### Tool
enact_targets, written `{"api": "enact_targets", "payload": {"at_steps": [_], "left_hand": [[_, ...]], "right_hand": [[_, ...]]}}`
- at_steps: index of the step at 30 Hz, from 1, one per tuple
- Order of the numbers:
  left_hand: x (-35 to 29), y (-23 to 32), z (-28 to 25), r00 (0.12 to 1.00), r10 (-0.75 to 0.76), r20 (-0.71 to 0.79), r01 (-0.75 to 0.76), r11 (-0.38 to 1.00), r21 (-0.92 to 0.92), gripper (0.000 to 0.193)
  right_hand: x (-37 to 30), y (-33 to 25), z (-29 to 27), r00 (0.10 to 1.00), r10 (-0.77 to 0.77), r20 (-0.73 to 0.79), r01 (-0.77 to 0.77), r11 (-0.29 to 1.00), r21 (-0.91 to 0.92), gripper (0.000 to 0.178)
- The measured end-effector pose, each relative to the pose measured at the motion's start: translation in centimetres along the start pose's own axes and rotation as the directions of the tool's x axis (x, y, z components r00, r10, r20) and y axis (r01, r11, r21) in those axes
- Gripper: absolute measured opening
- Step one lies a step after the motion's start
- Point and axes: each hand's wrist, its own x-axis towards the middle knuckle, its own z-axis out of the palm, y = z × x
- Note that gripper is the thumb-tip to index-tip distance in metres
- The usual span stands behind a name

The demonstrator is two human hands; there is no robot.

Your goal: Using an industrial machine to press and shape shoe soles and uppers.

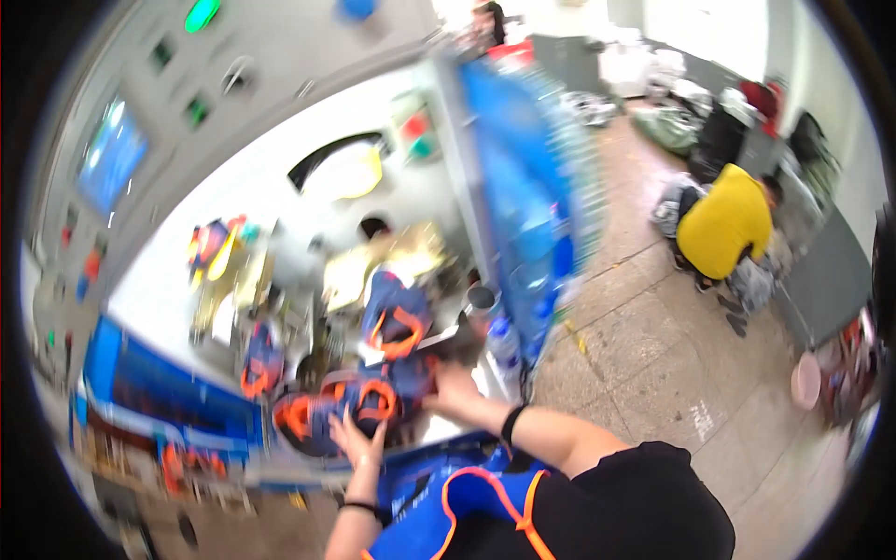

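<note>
"So, where are our hands?"
"Our left hand (357,442), fingers spread, touches a navy-and-orange shoe (377,399) at the machine's (289,51) front; our right hand (455,389) blurs beside it, and we can't tell its grip."

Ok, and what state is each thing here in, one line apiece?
Left hand: thumb and fingers apart, grip unclear.
Navy shoe-shaped piece with orange trim: at the left hand, opening visible.
Right hand: too blurred to tell its grip.
Blue rectangular screen: lit.
Green oval light: appears lit.
Clear plastic bottle with blue top: upright.
Person in yellow top: crouched.
</note>
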Motion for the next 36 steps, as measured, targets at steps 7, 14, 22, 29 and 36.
{"api": "enact_targets", "payload": {"at_steps": [7, 14, 22, 29, 36], "left_hand": [[1.0, 0.7, 2.0, 0.995, -0.085, -0.051, 0.084, 0.996, -0.012, 0.111], [0.6, -0.6, 1.0, 0.985, 0.035, -0.168, -0.052, 0.994, -0.098, 0.12], [0.0, 6.3, -4.7, 0.92, -0.366, 0.137, 0.266, 0.329, -0.906, 0.059], [-3.4, 14.5, -8.0, 0.88, 0.175, 0.442, 0.475, -0.274, -0.836, 0.058], [-2.2, 11.9, -8.6, 0.917, 0.112, 0.382, 0.395, -0.134, -0.909, 0.042]], "right_hand": [[-5.0, -1.8, -6.4, 0.816, -0.577, -0.031, 0.529, 0.767, -0.363, 0.04], [-6.2, -2.4, -11.4, 0.812, -0.567, -0.136, 0.568, 0.822, -0.034, 0.043], [-6.0, -2.5, -12.2, 0.68, -0.683, -0.264, 0.721, 0.688, 0.077, 0.037], [-6.0, -2.2, -10.0, 0.494, -0.842, -0.215, 0.864, 0.502, 0.02, 0.031], [-5.8, -1.3, -11.6, 0.4, -0.899, -0.179, 0.913, 0.408, -0.006, 0.017]]}}
